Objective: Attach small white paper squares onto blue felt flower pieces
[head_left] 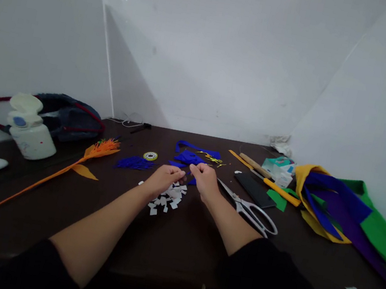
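My left hand [165, 179] and my right hand [205, 180] are close together over the middle of the dark table. Both have thumb and fingers pinched together; whatever is between them is too small to make out. Under my left hand lies a loose heap of small white cut pieces [164, 202]. Just beyond my hands are blue pieces of material [190, 157] and thin yellow strips [213, 158]. Scissors [249, 209] with pale handles lie beside my right forearm. To the left are a pile of blue shreds [134, 163] and a small yellow-rimmed roll [150, 156].
An orange crafted flower [100, 148] with a long stem crosses the left side. Behind it stand a white bottle [32, 133] and a dark bag [67, 117]. Rightward lie a black flat block [254, 190], an orange-handled cutter [281, 192] and folded coloured sheets [384, 223].
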### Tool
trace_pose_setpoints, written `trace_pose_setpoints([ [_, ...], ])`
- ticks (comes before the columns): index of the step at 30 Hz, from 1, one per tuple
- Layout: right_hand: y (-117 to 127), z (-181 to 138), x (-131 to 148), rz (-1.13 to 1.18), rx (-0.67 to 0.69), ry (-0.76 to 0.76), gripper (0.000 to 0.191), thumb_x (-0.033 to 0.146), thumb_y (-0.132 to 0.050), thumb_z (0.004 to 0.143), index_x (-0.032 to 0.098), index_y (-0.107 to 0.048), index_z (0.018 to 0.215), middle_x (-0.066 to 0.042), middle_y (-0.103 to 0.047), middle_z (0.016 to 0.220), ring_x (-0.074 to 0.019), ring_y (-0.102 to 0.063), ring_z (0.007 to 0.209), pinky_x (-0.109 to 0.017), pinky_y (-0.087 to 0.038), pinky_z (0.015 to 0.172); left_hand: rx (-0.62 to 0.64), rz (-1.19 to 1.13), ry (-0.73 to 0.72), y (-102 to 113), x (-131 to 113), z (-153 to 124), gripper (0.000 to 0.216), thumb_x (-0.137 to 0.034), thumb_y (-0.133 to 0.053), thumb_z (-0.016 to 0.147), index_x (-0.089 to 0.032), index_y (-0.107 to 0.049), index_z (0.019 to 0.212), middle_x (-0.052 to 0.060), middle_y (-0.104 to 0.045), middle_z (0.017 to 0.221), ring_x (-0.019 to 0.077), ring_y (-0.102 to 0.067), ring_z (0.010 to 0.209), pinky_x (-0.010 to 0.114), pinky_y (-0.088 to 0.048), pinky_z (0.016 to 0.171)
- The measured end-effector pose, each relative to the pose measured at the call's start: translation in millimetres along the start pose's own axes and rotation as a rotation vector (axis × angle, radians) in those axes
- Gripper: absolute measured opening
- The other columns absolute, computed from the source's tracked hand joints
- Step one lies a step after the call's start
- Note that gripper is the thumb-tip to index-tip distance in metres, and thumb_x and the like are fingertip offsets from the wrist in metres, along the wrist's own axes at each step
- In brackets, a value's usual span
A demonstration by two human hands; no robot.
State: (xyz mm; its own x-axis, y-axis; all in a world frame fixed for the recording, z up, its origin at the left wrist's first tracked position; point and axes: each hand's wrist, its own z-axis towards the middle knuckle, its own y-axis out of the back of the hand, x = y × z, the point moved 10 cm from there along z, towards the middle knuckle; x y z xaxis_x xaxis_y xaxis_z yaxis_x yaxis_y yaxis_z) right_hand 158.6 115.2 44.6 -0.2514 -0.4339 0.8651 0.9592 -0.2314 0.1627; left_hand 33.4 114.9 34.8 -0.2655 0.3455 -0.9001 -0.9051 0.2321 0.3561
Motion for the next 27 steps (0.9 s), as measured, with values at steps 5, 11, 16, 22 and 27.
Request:
trace_pose_setpoints([
  [5,5,-3,3,-0.028,-0.020,0.007,0.028,0.037,-0.049,0.069,0.017,-0.046,0.049,0.005,-0.043,0.048,-0.0092,-0.037,0.050,-0.021,-0.031,0.052,-0.088,0.063,-0.036,0,-6,-3,0.025,-0.035,-0.052,0.068,-0.014,-0.056,0.056,-0.001,-0.055,0.055,0.0108,-0.046,0.054,0.022,-0.034,0.054],
  [11,7,-4,-2,-0.040,-0.051,-0.018,0.028,0.036,-0.049,0.067,0.017,-0.046,0.047,0.005,-0.043,0.047,-0.0092,-0.038,0.049,-0.022,-0.031,0.052,-0.153,0.132,-0.049,6,-11,-8,0.019,-0.031,-0.055,0.065,-0.014,-0.054,0.057,-0.002,-0.054,0.055,0.0101,-0.045,0.052,0.021,-0.034,0.052],
  [16,3,-4,-4,-0.025,-0.042,-0.038,0.027,0.036,-0.049,0.067,0.017,-0.048,0.048,0.004,-0.046,0.048,-0.0096,-0.039,0.049,-0.022,-0.031,0.052,-0.157,0.131,-0.049,10,-8,-7,0.016,-0.030,-0.057,0.062,-0.015,-0.054,0.057,-0.002,-0.054,0.054,0.0107,-0.047,0.052,0.022,-0.036,0.052],
  [22,-2,-5,-6,-0.004,-0.013,-0.058,0.027,0.036,-0.050,0.067,0.016,-0.050,0.050,0.004,-0.047,0.048,-0.0096,-0.039,0.049,-0.022,-0.032,0.052,-0.165,0.163,-0.083,16,-4,-7,0.015,-0.029,-0.058,0.062,-0.015,-0.052,0.059,-0.001,-0.056,0.058,0.0116,-0.049,0.054,0.022,-0.037,0.052],
  [27,-3,-5,-4,-0.010,-0.004,-0.048,0.028,0.037,-0.050,0.068,0.016,-0.050,0.049,0.004,-0.047,0.048,-0.0098,-0.040,0.050,-0.022,-0.031,0.053,-0.170,0.227,-0.105,19,-4,-8,0.014,-0.028,-0.058,0.061,-0.015,-0.052,0.059,-0.001,-0.056,0.058,0.0115,-0.049,0.054,0.023,-0.037,0.053],
])
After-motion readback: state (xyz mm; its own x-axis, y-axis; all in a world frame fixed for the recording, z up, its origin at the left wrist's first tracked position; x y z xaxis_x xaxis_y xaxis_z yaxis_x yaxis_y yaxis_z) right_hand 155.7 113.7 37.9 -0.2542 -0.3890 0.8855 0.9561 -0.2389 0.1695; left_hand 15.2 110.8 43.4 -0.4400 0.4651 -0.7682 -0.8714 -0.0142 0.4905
